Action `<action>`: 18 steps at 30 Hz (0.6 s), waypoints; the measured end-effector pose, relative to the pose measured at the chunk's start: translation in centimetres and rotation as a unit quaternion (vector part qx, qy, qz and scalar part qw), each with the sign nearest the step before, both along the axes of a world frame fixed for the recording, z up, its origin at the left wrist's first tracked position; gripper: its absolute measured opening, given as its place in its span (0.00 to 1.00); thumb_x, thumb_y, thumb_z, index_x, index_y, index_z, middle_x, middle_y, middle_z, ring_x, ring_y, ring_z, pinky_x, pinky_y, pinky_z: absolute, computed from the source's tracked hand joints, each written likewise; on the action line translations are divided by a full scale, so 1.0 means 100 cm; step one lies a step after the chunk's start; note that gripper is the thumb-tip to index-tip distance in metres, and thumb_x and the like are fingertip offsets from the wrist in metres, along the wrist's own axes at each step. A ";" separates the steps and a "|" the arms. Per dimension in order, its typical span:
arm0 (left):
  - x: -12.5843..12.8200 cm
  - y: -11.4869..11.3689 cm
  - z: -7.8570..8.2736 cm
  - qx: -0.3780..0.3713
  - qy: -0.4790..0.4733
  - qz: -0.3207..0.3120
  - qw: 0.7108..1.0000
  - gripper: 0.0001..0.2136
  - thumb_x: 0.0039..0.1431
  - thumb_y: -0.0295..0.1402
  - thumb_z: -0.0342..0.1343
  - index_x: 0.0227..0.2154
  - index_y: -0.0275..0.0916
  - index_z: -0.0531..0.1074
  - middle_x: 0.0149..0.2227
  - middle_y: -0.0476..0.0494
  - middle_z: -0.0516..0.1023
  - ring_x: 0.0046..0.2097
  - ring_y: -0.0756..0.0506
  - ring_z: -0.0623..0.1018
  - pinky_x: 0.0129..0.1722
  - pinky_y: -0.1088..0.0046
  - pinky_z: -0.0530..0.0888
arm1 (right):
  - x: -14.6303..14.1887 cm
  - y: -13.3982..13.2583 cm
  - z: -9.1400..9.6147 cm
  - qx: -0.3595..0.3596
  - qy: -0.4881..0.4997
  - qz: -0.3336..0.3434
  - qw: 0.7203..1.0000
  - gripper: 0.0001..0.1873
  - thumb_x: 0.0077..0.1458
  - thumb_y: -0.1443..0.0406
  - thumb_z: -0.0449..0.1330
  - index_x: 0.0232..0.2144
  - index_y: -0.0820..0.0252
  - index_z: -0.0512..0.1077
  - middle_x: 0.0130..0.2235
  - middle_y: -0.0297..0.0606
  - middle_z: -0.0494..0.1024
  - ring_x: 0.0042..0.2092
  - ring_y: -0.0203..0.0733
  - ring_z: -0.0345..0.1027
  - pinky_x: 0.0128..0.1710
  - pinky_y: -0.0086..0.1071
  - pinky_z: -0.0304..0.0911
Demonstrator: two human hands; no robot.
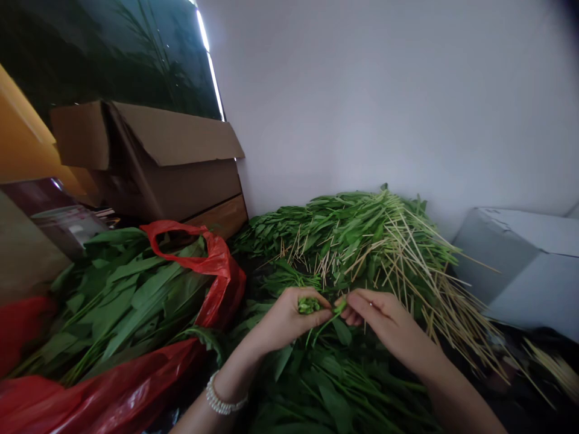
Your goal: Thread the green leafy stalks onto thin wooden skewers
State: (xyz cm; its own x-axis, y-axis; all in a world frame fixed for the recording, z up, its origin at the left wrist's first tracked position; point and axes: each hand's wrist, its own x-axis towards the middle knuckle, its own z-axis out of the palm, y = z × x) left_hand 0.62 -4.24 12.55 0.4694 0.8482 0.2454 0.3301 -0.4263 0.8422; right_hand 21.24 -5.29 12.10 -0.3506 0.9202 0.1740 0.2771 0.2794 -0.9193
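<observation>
My left hand (294, 313), with a beaded bracelet (221, 395) at the wrist, is closed around a small bunch of green leafy stems (309, 305). The cut-looking ends show above its curled fingers. My right hand (373, 307) pinches a green piece (340, 305) of stem or leaf against the left thumb and fingertips. Both hands meet above a heap of long green leaves on stems (335, 386). Just beyond them lies a large pile of leaves fixed on thin sticks (362, 229), the pale stick ends fanning to the right.
At the left a red plastic bag (221, 283) stands open, full of leafy stems (136, 295). Behind it is a cardboard box (194, 187) with raised flaps. A white box (529, 259) is at the right, by the wall (384, 102). Loose sticks (554, 367) lie at lower right.
</observation>
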 end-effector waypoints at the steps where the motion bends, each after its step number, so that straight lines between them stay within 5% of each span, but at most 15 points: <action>1: 0.000 0.000 0.000 -0.007 -0.008 0.009 1.000 0.08 0.56 0.34 0.59 0.32 0.34 0.78 0.30 0.46 0.77 0.33 0.49 0.73 0.37 0.75 0.68 | 0.001 0.001 0.000 -0.013 0.021 0.005 1.000 0.19 0.63 0.56 0.49 0.30 0.59 0.74 0.30 0.36 0.76 0.33 0.38 0.70 0.34 0.31 0.64; 9: 0.005 -0.001 -0.001 -0.046 -0.058 0.045 0.996 0.08 0.54 0.34 0.60 0.29 0.34 0.75 0.28 0.48 0.75 0.32 0.49 0.71 0.35 0.76 0.67 | -0.014 -0.001 -0.009 0.008 -0.015 -0.020 1.000 0.07 0.52 0.62 0.61 0.27 0.59 0.74 0.25 0.31 0.73 0.28 0.36 0.66 0.29 0.28 0.61; 14: 0.005 -0.001 -0.002 -0.065 -0.049 0.031 0.996 0.07 0.54 0.34 0.58 0.29 0.34 0.74 0.27 0.50 0.73 0.32 0.50 0.70 0.35 0.77 0.66 | -0.023 -0.004 -0.011 0.015 -0.003 -0.039 0.999 0.06 0.51 0.67 0.58 0.24 0.58 0.66 0.23 0.28 0.69 0.26 0.34 0.64 0.27 0.28 0.60; 18: 0.003 0.001 -0.004 -0.068 -0.036 0.043 0.996 0.07 0.54 0.33 0.58 0.29 0.34 0.74 0.27 0.50 0.73 0.32 0.50 0.70 0.35 0.77 0.67 | -0.021 -0.006 -0.008 -0.023 0.067 -0.010 0.997 0.05 0.55 0.64 0.57 0.35 0.56 0.65 0.29 0.30 0.74 0.32 0.37 0.72 0.32 0.30 0.65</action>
